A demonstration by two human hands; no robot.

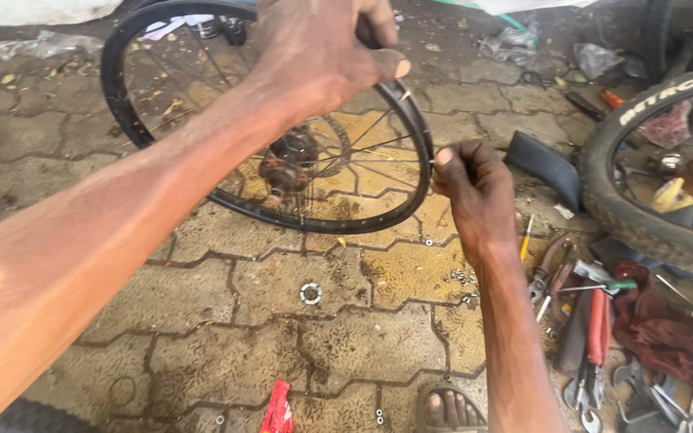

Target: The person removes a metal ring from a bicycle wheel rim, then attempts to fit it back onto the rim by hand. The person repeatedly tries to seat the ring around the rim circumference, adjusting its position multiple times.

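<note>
Open-air roadside bicycle repair spot. Ground of interlocking paving blocks [298, 337], dirty, littered. Bare wheel rim [130, 48] with spokes and hub [290, 164] stands on pavement. Knobby tyre [643, 216] at right, inner tube [547, 164] beside it. Pliers [599, 329], spanners, red rag [667, 333], loose nuts [463, 277] spread on ground.

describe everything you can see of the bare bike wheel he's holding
The bare wheel is a black metal rim with no tyre, thin silver spokes and a rusty brown hub. It stands tilted on the paved ground. The left hand grips its upper rim; the right hand pinches at the rim's right edge, where the spokes meet it.
</note>
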